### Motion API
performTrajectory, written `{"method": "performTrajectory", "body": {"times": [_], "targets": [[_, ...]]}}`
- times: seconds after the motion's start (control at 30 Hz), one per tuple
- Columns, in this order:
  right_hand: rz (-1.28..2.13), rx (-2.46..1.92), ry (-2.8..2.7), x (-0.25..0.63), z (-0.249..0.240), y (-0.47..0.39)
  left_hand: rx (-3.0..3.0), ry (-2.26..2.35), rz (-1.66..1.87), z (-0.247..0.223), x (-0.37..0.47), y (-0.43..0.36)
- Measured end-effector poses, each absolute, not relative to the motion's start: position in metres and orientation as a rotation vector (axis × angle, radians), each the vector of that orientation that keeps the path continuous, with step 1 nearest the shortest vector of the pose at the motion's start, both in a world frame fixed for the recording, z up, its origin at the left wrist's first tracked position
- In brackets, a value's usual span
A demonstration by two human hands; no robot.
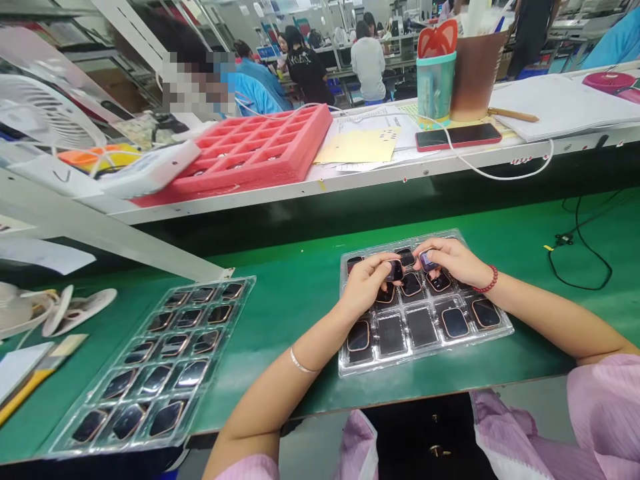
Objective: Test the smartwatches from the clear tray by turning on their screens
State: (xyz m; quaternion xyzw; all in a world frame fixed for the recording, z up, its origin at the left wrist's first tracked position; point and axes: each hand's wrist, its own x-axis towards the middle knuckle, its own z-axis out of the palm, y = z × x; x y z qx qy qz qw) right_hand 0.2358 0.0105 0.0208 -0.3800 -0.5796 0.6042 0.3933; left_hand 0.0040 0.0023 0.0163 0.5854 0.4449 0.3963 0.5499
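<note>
Over the back part of a clear plastic tray point(425, 352), my left hand point(369, 283) is closed on a small square watch body point(395, 270) with a dark screen. Close beside it, my right hand point(450, 259) pinches a second watch body point(429, 260), whose screen looks lit. More dark-screened watches with gold-coloured rims lie in the tray's pockets, such as the front-right watch point(485, 313). Two front pockets show no watch. My hands hide part of the back rows.
A second clear tray point(187, 417) full of watches lies at the left. Red foam point(300, 157), a phone point(457, 137) and cups stand on the raised shelf. A black cable point(580, 257) lies at the right. Several people are in the background.
</note>
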Motion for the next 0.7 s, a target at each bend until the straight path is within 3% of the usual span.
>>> {"method": "performTrajectory", "body": {"times": [0.43, 0.63, 0.7], "targets": [[1.435, -1.012, -1.636, 0.238, 0.023, 0.006, 1.336, 0.946, 0.973, 0.014, 0.009, 0.001], [1.217, -1.096, -1.822, 0.251, 0.016, 0.003, 1.280, 0.856, 0.967, 0.006, 0.018, 0.000], [1.117, -0.947, -1.893, 0.262, 0.001, 0.011, 1.310, 0.856, 0.942, 0.007, 0.017, 0.001]]}}
